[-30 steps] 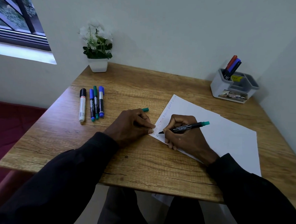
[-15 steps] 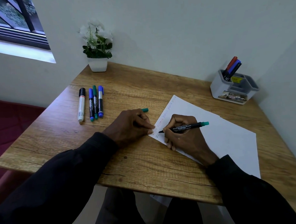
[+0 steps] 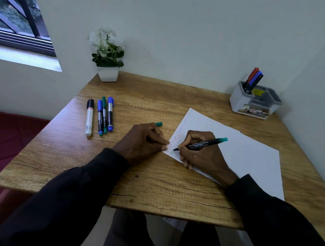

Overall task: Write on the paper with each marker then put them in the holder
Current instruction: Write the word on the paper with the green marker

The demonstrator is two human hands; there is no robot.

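Note:
A white paper (image 3: pixel 236 157) lies slanted on the wooden table (image 3: pixel 160 187), with lines of handwriting along its left edge. My right hand (image 3: pixel 201 154) grips a black marker with a green end (image 3: pixel 204 143), and its tip touches the paper at a short green word. My left hand (image 3: pixel 144 142) rests on the table, fingertips pressing the paper's corner, curled round a green cap (image 3: pixel 159 124) that sticks out behind it. The grey holder (image 3: pixel 253 103) stands at the far right with a red, a blue and a black marker (image 3: pixel 252 79) upright in it.
Several capped markers (image 3: pixel 100 115) lie side by side on the left of the table: a white one with a black cap, two blue, one green. A potted white flower (image 3: pixel 108 69) stands at the back edge. Walls close the back and right.
The marker tip has shifted slightly along the paper and the green writing has grown a little. My left hand has stayed in place.

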